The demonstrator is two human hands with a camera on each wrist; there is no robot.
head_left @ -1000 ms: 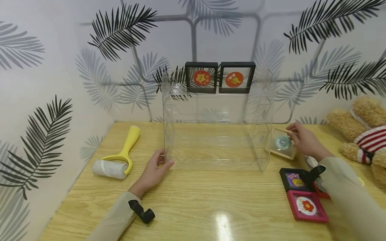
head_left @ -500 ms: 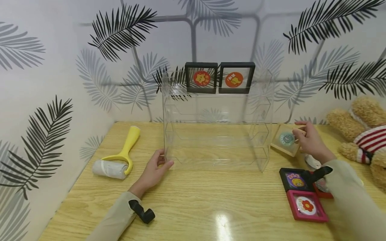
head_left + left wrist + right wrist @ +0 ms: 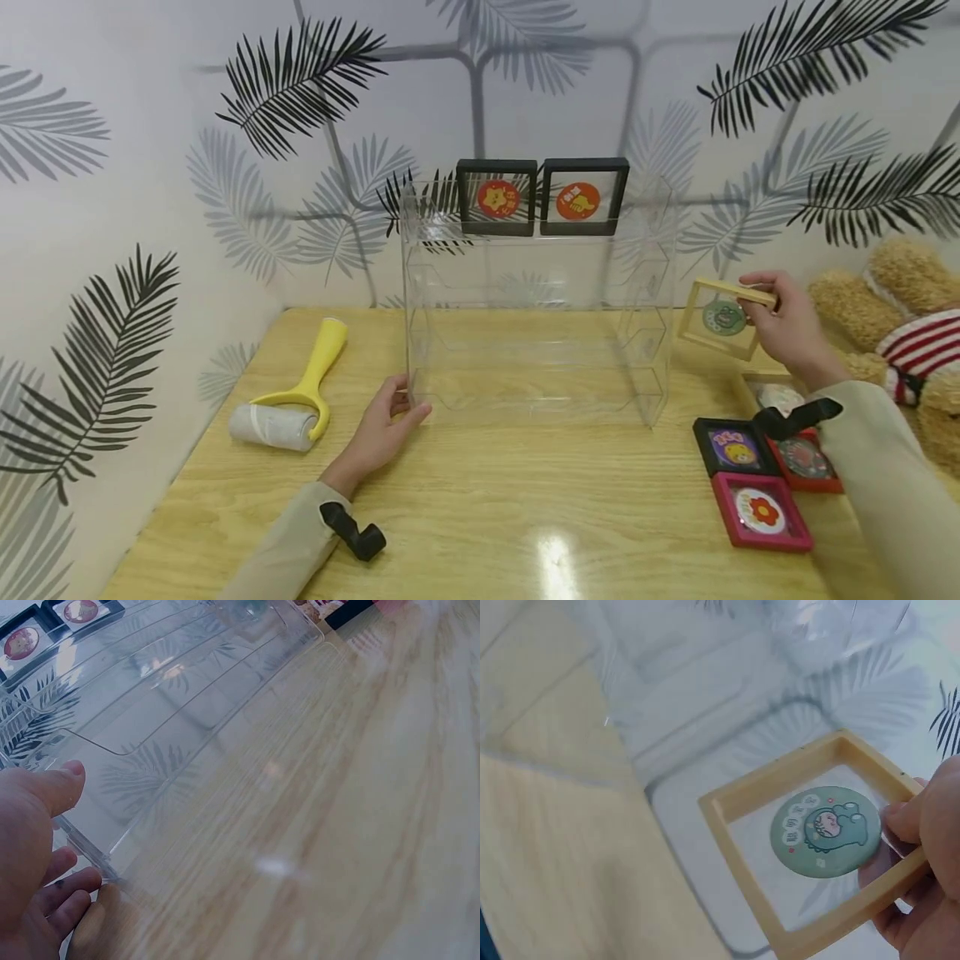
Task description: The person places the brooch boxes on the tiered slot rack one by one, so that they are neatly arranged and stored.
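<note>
Clear acrylic rack (image 3: 536, 333) mid-table: 2 black frames (image 3: 542, 196) w/ orange badges on its top tier, lower tiers bare. R hand (image 3: 787, 329) pinches a wooden frame (image 3: 725, 318) w/ green badge, held in air just right of rack. L hand (image 3: 384, 425), fingers relaxed, touches rack's front-left corner.

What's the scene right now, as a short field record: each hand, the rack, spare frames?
left hand: rests against the front left corner of the clear rack
right hand: holds the wooden frame in the air, right of the rack
rack top: two black frames
table: black, red and pink frames at right; yellow lint roller at left
</note>
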